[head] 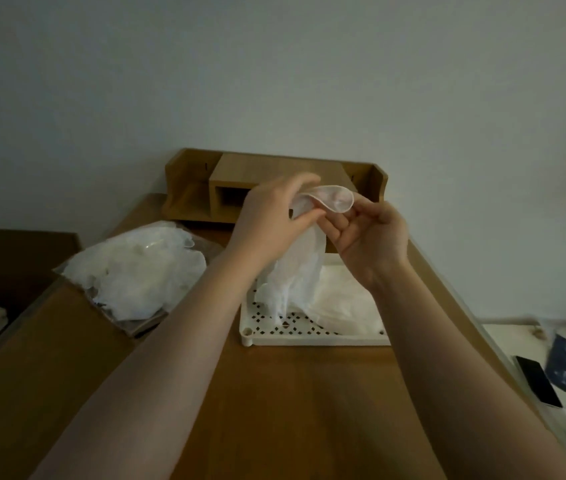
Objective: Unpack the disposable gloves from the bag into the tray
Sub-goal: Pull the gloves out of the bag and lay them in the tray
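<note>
Overhead, both hands [323, 223] pinching one thin translucent glove [300, 268] by its rolled cuff, above perforated white tray [309, 337].

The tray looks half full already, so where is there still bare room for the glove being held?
The tray has bare perforated floor at its near left corner; gloves already laid down crowd its right and far part. Both hands, left and right, pinch the held glove above it. The wooden desk is bare between tray and viewer; the bag fills the left.

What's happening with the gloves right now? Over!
Left hand and right hand both pinch one glove above the tray. Bag left, still full. Nothing blocking.
</note>
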### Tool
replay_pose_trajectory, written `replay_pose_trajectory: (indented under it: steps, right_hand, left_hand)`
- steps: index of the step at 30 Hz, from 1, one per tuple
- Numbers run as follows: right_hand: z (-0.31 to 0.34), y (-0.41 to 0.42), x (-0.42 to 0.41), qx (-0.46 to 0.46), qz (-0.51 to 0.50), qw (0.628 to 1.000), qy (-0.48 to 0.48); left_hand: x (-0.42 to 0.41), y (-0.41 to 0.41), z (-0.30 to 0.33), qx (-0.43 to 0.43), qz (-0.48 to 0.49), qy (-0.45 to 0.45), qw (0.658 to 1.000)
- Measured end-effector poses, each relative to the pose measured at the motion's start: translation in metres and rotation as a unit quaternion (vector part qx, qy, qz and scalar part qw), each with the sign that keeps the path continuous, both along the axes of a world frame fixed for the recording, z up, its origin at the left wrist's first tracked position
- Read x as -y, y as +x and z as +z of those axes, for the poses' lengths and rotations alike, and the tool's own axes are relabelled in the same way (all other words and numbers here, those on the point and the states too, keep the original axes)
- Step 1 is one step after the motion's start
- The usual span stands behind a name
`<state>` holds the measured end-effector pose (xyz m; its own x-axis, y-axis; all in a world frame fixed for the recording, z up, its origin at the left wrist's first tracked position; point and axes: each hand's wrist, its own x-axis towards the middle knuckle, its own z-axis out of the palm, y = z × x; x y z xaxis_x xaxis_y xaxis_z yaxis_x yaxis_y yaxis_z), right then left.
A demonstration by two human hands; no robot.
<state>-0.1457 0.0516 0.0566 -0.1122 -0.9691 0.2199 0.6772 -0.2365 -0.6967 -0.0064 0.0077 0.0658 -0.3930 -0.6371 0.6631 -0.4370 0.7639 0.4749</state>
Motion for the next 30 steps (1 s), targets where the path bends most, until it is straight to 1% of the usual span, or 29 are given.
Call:
replay_pose_trajectory:
  steps: [2, 3, 5, 6, 8, 9, 10, 12, 15, 17, 19, 20, 22, 23, 24, 25, 26, 27, 28, 29, 30]
  right_hand:
    - [0.002, -0.013, -0.004, -0.034, -0.002, 0.999, -0.005]
    - [0.001, -0.02, -0.005, -0.065, -0.013, 0.998, -0.004]
    - [-0.002, -0.035, -0.009, -0.161, -0.052, 0.985, -0.007]
    - [-0.004, -0.04, -0.01, -0.23, -0.078, 0.97, -0.008]
    - [-0.009, -0.048, -0.011, -0.363, -0.101, 0.926, -0.01]
    - [-0.012, -0.05, -0.011, -0.411, -0.091, 0.907, -0.014]
    - [-0.015, -0.053, -0.012, -0.435, -0.074, 0.897, -0.015]
    - [-0.021, -0.06, -0.015, -0.433, -0.053, 0.9, 0.005]
    - [-0.029, -0.077, -0.015, -0.381, -0.015, 0.923, 0.049]
    - [-0.032, -0.091, -0.017, -0.316, 0.04, 0.946, 0.062]
    - [-0.032, -0.102, -0.021, -0.269, 0.069, 0.957, 0.08]
    - [-0.032, -0.106, -0.022, -0.255, 0.073, 0.96, 0.091]
    - [-0.034, -0.114, -0.024, -0.255, 0.066, 0.956, 0.126]
    - [-0.035, -0.116, -0.023, -0.29, 0.05, 0.943, 0.152]
    - [-0.035, -0.118, -0.02, -0.36, 0.031, 0.915, 0.181]
    - [-0.037, -0.12, -0.014, -0.453, 0.013, 0.867, 0.209]
    - [-0.036, -0.119, -0.008, -0.535, -0.004, 0.815, 0.223]
    - [-0.037, -0.118, -0.001, -0.591, -0.017, 0.775, 0.226]
    - [-0.036, -0.116, 0.009, -0.629, -0.024, 0.746, 0.219]
    - [-0.036, -0.114, 0.016, -0.663, -0.028, 0.72, 0.204]
    - [-0.035, -0.112, 0.023, -0.693, -0.03, 0.694, 0.191]
  left_hand:
    - [-0.003, -0.008, 0.004, -0.019, -0.007, 0.02, 1.0]
    - [-0.004, -0.011, 0.004, -0.027, -0.012, 0.027, 0.999]
    - [-0.007, -0.019, 0.004, -0.036, -0.032, 0.058, 0.997]
    - [-0.008, -0.022, 0.004, -0.04, -0.045, 0.086, 0.994]
    - [-0.014, -0.031, 0.006, -0.062, -0.076, 0.157, 0.983]
    - [-0.016, -0.034, 0.007, -0.079, -0.083, 0.186, 0.976]
    - [-0.018, -0.038, 0.009, -0.097, -0.085, 0.207, 0.97]
    - [-0.019, -0.041, 0.012, -0.139, -0.081, 0.245, 0.956]
    - [-0.011, -0.033, 0.01, -0.189, -0.091, 0.31, 0.927]
    - [-0.009, -0.029, 0.004, -0.204, -0.094, 0.353, 0.908]
    - [-0.009, -0.028, -0.007, -0.226, -0.095, 0.407, 0.88]
    - [-0.008, -0.027, -0.013, -0.233, -0.096, 0.434, 0.865]
    - [-0.007, -0.028, -0.025, -0.215, -0.101, 0.482, 0.843]
    - [-0.005, -0.03, -0.03, -0.207, -0.102, 0.503, 0.833]
    - [-0.001, -0.032, -0.034, -0.202, -0.095, 0.52, 0.824]
    - [0.002, -0.034, -0.038, -0.189, -0.075, 0.529, 0.824]
    - [0.006, -0.037, -0.043, -0.153, -0.039, 0.52, 0.839]
    - [0.01, -0.04, -0.046, -0.092, 0.006, 0.496, 0.863]
    - [0.014, -0.043, -0.049, -0.031, 0.049, 0.477, 0.877]
    - [0.017, -0.046, -0.052, 0.008, 0.075, 0.467, 0.881]
    - [0.021, -0.048, -0.056, 0.023, 0.084, 0.469, 0.879]
